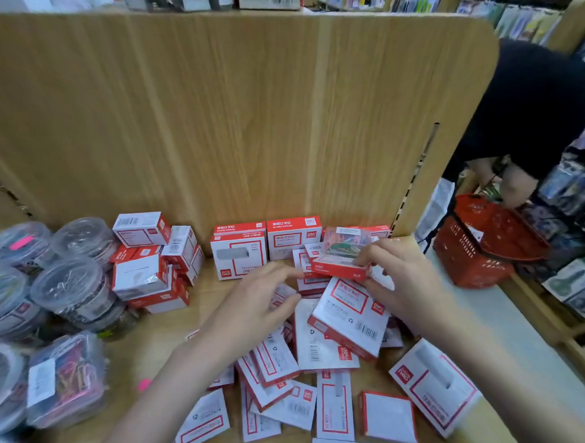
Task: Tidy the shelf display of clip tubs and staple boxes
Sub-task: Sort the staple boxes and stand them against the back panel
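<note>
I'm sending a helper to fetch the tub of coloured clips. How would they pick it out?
Look at the wooden shelf, far left, where the clear tubs cluster. The coloured clip tub is nearest the front edge: squarish rather than round, filled with pink and yellow clips.

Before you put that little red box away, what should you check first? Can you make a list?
1. Right hand grips the small red box: ok.
2. Left hand free to help: ok, fingers relaxed, holding nothing.
3. Neat back row of staple boxes to line up with: ok, standing upright.
4. Room on the shelf in front: not ok, loose staple boxes lie scattered.
5. Clip tubs out of the way: ok, grouped at left.
6. What the small box contains: cannot tell.
</note>
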